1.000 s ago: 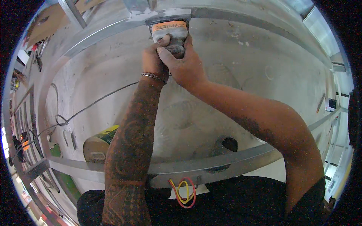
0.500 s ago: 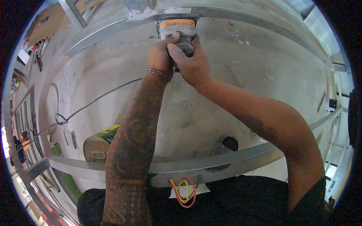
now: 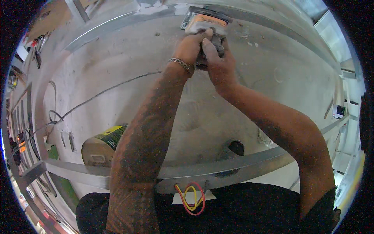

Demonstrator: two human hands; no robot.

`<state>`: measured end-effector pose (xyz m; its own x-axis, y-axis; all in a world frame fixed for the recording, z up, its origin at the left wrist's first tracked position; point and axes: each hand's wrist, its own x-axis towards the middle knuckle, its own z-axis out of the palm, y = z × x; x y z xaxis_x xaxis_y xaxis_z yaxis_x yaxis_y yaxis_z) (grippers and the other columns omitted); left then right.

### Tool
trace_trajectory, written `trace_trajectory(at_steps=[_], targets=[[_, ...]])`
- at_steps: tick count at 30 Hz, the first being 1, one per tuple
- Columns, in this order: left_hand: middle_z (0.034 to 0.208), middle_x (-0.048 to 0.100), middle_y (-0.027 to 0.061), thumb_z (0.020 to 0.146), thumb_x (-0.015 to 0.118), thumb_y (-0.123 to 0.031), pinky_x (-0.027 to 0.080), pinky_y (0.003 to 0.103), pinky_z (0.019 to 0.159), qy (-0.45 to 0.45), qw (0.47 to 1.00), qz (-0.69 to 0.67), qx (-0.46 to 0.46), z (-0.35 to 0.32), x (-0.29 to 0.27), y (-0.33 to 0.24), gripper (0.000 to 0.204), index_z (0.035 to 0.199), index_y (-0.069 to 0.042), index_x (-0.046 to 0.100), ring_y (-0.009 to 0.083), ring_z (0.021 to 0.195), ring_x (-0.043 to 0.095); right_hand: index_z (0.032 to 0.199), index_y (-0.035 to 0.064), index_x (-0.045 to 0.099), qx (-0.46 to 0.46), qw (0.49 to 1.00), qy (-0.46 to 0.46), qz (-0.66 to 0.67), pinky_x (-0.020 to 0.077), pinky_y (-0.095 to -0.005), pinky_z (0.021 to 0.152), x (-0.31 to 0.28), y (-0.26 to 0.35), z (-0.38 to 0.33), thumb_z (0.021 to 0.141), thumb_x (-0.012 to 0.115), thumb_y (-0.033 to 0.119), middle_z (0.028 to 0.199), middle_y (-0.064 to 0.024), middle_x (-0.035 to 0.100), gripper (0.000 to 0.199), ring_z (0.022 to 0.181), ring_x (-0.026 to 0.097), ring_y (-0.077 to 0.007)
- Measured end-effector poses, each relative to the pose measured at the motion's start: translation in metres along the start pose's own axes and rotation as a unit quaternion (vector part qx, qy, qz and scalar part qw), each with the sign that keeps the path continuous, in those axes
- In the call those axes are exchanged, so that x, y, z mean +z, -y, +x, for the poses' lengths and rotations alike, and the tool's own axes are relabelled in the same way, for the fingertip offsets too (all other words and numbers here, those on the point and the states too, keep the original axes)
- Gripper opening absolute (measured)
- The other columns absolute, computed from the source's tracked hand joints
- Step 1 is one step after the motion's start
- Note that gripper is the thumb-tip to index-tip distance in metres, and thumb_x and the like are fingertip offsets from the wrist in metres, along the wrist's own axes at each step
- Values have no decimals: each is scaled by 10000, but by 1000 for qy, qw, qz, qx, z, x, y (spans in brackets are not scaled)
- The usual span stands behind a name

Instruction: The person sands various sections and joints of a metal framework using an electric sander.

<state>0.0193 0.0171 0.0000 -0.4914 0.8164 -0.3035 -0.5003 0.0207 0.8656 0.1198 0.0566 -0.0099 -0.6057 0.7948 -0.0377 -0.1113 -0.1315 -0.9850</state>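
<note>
Both arms reach forward to a dusty power sander [image 3: 207, 26] with an orange band, a grey-black body and a flat rectangular base. My left hand [image 3: 191, 47] wraps the left side of its body, a chain bracelet on that wrist. From the right, my right hand [image 3: 222, 67] closes round the same body, its thumb on top. The sander sits slightly tilted against the far metal frame bar [image 3: 156, 14], which has pale whitish patches along it. Fingers on the tool's underside are hidden.
A dark cord [image 3: 111, 89] runs left from near my left wrist, with a loop in it. Close to my body a metal crossbar [image 3: 191, 170] passes, with red and yellow wires [image 3: 189, 199] sticking out. Beyond it lie a tan-and-yellow cylindrical container [image 3: 99, 148] and a dark round opening [image 3: 236, 148].
Both hands have carried the sander to the right along the far bar, and it has turned from square to slanted. My grip looks the same.
</note>
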Motion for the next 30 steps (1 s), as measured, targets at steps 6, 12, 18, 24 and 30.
trace_trajectory(at_steps=[6, 12, 18, 24, 30], targets=[[987, 709, 77, 923, 716, -330, 544, 357, 724, -5, 1000, 7, 4, 11, -5, 9, 344, 1086, -28, 698, 192, 838, 675, 1276, 57, 478, -53, 999, 8, -13, 566, -287, 600, -2, -1, 4, 938, 688, 274, 983, -82, 685, 453, 812, 687, -154], [961, 708, 81, 928, 711, -330, 546, 358, 706, -34, 996, -76, 8, 13, -20, 13, 338, 1067, -24, 690, 204, 817, 683, 1310, 25, 480, -39, 989, -8, -140, 581, -409, 780, 8, -6, 9, 897, 716, 387, 1054, -173, 716, 597, 907, 727, -295], [1063, 705, 141, 972, 650, -341, 573, 396, 855, 3, 990, -133, 53, 8, -38, 12, 425, 1165, 35, 615, 267, 950, 703, 1334, 17, 468, -89, 967, 1, -239, 563, -472, 846, 21, -6, 8, 851, 736, 479, 1084, -230, 707, 720, 986, 706, -416], [956, 703, 99, 968, 648, -289, 550, 371, 711, -3, 982, -190, 18, 13, -36, 18, 304, 1091, -11, 650, 233, 829, 691, 1354, 13, 439, -91, 970, -2, -225, 564, -488, 849, 19, -11, 11, 844, 733, 496, 1070, -250, 705, 761, 995, 697, -439], [961, 695, 98, 970, 657, -285, 550, 378, 742, -19, 981, -192, 25, 6, -43, 18, 327, 1110, 10, 630, 230, 829, 684, 1295, -5, 506, -21, 954, -13, -298, 546, -387, 830, 29, -3, 3, 875, 724, 428, 1027, -173, 709, 642, 943, 704, -290]])
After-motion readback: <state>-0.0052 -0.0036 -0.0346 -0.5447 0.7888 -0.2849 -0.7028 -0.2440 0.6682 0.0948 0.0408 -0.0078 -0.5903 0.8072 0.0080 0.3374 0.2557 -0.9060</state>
